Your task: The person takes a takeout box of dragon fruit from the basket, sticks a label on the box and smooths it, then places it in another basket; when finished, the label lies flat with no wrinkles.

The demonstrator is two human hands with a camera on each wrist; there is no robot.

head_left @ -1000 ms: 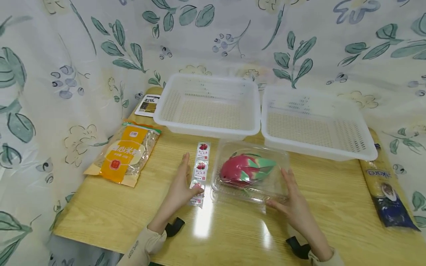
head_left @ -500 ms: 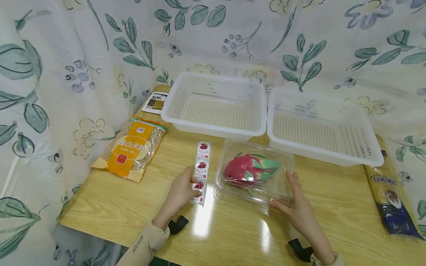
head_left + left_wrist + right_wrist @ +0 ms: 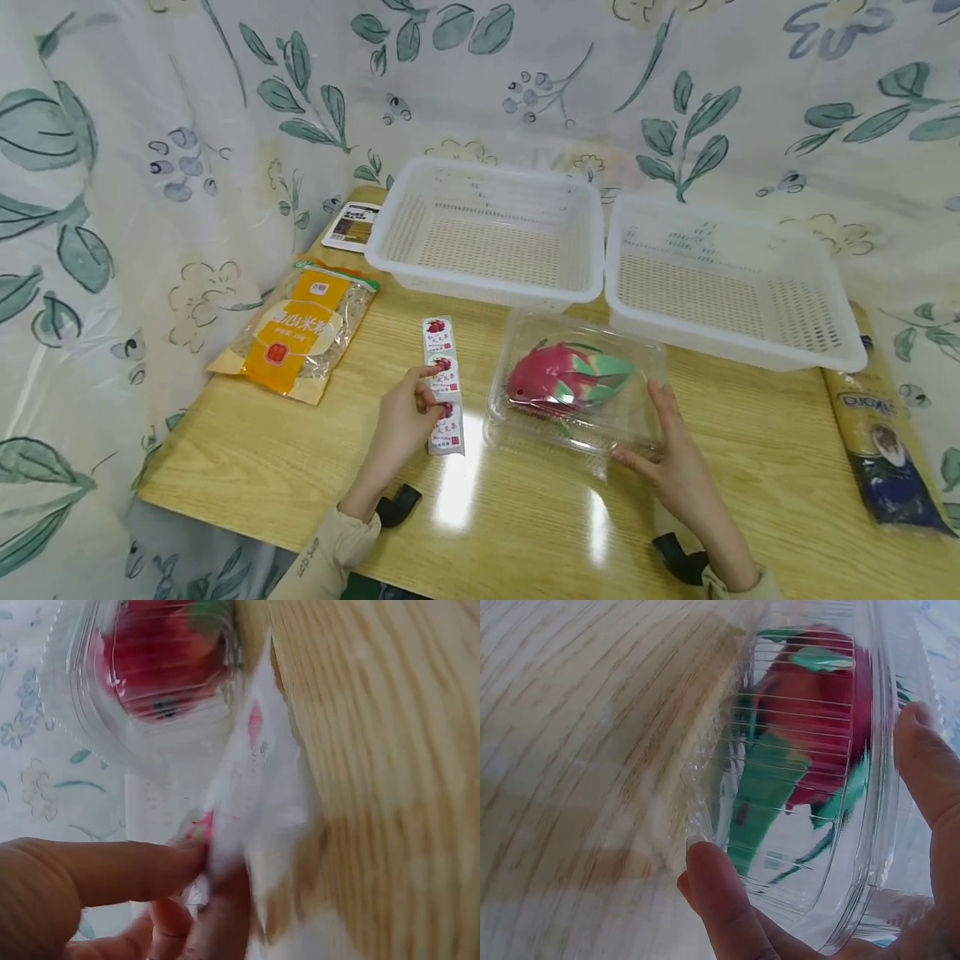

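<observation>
In the head view my left hand [image 3: 401, 417] pinches a strip of stickers [image 3: 444, 383] printed with dragon fruit, left of a clear plastic box. In the left wrist view the strip [image 3: 262, 772] is bent and blurred between thumb and finger, its near part raised off the table. My right hand [image 3: 671, 454] grips the right end of the closed clear box [image 3: 637, 358], thumb at the near side and fingers at the far side. A red and green dragon fruit [image 3: 551, 379] lies inside. The right wrist view shows the box [image 3: 877, 787] between the thumb and fingers.
Two white perforated baskets [image 3: 495, 292] [image 3: 735, 350] stand side by side behind the box. A bag with an orange label [image 3: 300, 333] lies at the left, near a white labelled pack [image 3: 351, 227]. A gold and blue bag [image 3: 881, 450] lies at the right table edge.
My left hand has closed its thumb and finger on the sticker strip, and the strip has shifted slightly left, away from the box. My right hand stays on the box.
</observation>
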